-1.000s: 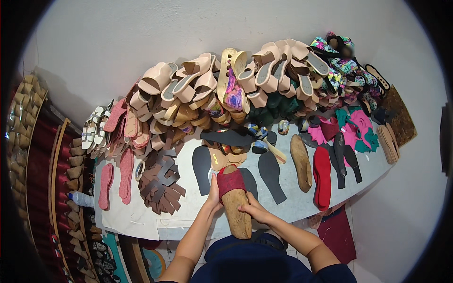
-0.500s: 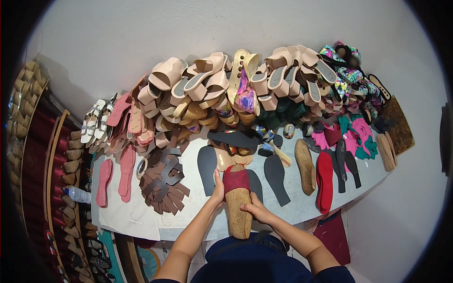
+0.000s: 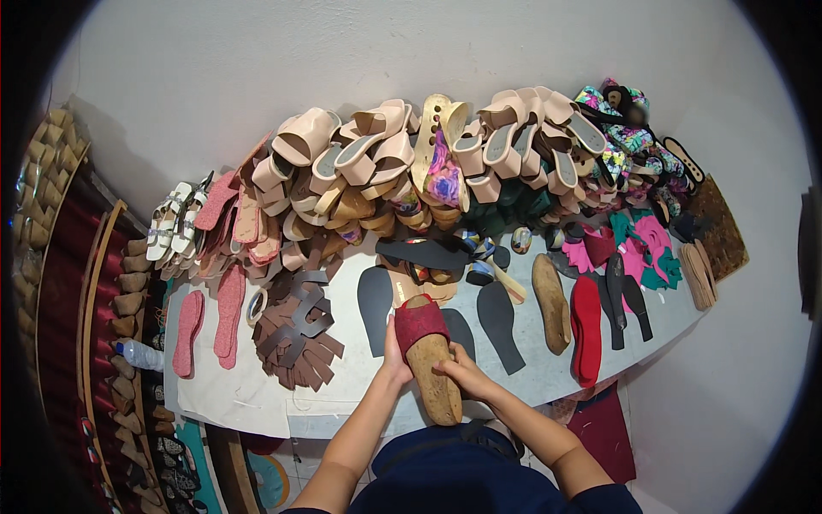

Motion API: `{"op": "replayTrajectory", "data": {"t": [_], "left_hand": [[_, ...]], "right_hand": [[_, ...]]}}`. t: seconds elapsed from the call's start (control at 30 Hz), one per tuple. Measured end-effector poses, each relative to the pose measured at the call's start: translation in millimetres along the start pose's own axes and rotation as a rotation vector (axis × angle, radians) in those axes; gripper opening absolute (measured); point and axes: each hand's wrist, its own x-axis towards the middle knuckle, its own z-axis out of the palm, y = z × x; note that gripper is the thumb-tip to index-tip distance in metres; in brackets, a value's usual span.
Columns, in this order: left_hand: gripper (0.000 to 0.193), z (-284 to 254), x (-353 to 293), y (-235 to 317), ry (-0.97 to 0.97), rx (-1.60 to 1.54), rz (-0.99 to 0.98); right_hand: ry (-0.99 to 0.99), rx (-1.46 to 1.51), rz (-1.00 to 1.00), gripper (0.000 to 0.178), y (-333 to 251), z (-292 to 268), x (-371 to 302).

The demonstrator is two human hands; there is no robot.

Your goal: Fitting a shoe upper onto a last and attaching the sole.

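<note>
Pale walls [image 3: 257, 60] flank a crowded bench [image 3: 231, 407], a wooden last [image 3: 438, 394] held over its near part.
Left hand [image 3: 395, 361] supports its left side, thumb extended far; right hand [image 3: 465, 375] wraps the right, thumb across the wood, their shared grip clasping the last below its maroon strap [image 3: 421, 330]. Small dark lettering marks a tan insole [image 3: 402, 288] beyond.

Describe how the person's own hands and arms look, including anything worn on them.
The left hand and right hand are both bare, with no gloves. The left forearm and right forearm are uncovered too, and no watch or bracelet shows. Short dark navy sleeves appear at the lower edge, the left one only a sliver. Rings are too small to tell.
</note>
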Motion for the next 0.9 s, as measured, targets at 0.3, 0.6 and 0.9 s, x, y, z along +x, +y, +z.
{"op": "replayTrajectory", "data": {"t": [0.3,0.6,0.9], "left_hand": [[0.069,-1,5,-2,0.141,-0.194,0.134],[0.065,-35,12,19,0.139,-0.185,0.157],[0.057,-32,-3,48,0.048,-0.418,0.124]], "right_hand": [[0.002,-0.465,-0.411,0.088,2,-1,-3],[-0.235,-0.018,-0.014,0.083,-8,-19,-22],[0.116,-0.339,-0.073,0.084,5,-69,-27]]}}
